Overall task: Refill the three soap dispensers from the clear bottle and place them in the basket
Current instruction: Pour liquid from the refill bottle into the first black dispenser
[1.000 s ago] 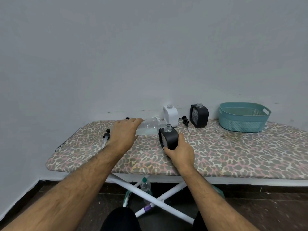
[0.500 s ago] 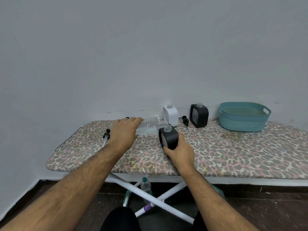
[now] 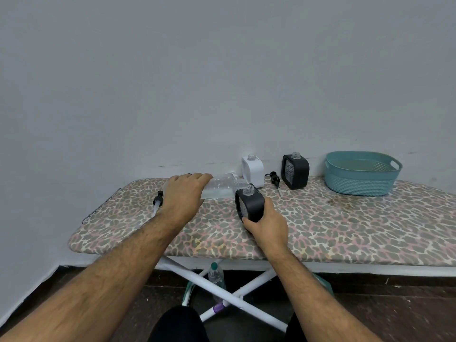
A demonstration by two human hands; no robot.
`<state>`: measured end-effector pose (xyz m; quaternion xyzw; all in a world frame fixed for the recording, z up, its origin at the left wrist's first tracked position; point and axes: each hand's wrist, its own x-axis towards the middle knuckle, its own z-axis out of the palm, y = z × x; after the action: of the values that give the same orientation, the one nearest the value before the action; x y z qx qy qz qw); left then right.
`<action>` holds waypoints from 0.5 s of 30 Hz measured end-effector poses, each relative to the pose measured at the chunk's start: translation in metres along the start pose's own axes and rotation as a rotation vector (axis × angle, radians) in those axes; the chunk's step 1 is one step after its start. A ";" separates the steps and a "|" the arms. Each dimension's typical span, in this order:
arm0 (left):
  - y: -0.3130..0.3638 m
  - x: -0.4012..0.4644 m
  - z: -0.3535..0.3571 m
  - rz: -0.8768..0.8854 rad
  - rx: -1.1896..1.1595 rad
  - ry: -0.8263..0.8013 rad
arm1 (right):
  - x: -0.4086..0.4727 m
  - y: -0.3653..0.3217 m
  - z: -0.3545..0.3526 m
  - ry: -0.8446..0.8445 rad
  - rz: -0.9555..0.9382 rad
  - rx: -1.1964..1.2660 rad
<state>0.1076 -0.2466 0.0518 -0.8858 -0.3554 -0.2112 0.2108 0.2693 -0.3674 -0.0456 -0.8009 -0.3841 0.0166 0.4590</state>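
My left hand (image 3: 183, 199) grips the clear bottle (image 3: 223, 185), tipped on its side with its mouth at the open neck of a black soap dispenser (image 3: 250, 203). My right hand (image 3: 266, 224) holds that dispenser upright on the leopard-print ironing board (image 3: 345, 225). A white dispenser (image 3: 253, 170) and a second black dispenser (image 3: 295, 171) stand open-necked by the wall. The teal basket (image 3: 361, 174) sits at the back right, with nothing visible inside.
One black pump head with its tube lies left of my left hand (image 3: 158, 199), another between the white and black dispensers (image 3: 274, 178). A plastic bottle (image 3: 216, 276) stands on the floor under the board, among its white crossed legs.
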 end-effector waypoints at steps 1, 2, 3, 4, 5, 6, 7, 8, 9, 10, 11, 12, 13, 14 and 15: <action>0.000 0.000 0.000 -0.001 -0.002 0.001 | 0.000 0.000 0.000 0.000 0.003 0.002; 0.000 0.000 0.000 0.000 -0.002 0.001 | 0.000 0.000 0.000 0.000 0.005 0.005; -0.001 0.000 0.000 0.001 -0.002 0.001 | 0.000 0.000 0.000 0.001 0.006 0.008; -0.001 0.000 0.000 0.002 0.000 0.001 | 0.000 0.000 0.000 0.002 0.006 0.011; -0.001 0.000 0.000 0.003 0.002 0.002 | 0.000 0.000 0.000 0.002 0.006 0.011; -0.001 0.000 0.001 0.003 0.002 0.004 | 0.000 0.000 0.000 0.002 0.006 0.010; -0.001 0.000 0.001 0.002 0.001 0.006 | 0.000 0.000 0.000 0.002 0.005 0.009; -0.001 0.000 0.002 0.002 0.001 0.007 | 0.000 0.000 0.000 0.002 0.005 0.008; -0.001 0.000 0.002 0.001 0.002 0.008 | 0.000 0.000 0.000 0.000 0.005 0.007; -0.001 0.000 0.002 0.002 0.002 0.009 | 0.000 0.000 0.000 -0.001 0.006 0.006; -0.001 0.000 0.002 0.003 0.002 0.011 | 0.000 0.000 0.000 -0.002 0.006 0.007; -0.001 0.000 0.002 0.005 0.001 0.012 | 0.000 0.000 0.000 -0.001 0.006 0.009; -0.001 0.001 0.003 0.006 0.002 0.012 | 0.000 0.000 0.000 0.000 0.006 0.010; -0.002 0.001 0.003 0.007 0.004 0.011 | 0.000 0.000 0.000 0.001 0.005 0.010; -0.002 0.001 0.003 0.007 0.004 0.011 | 0.000 0.000 0.000 0.001 0.004 0.009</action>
<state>0.1076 -0.2431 0.0499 -0.8855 -0.3514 -0.2145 0.2152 0.2694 -0.3676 -0.0457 -0.7996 -0.3820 0.0189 0.4630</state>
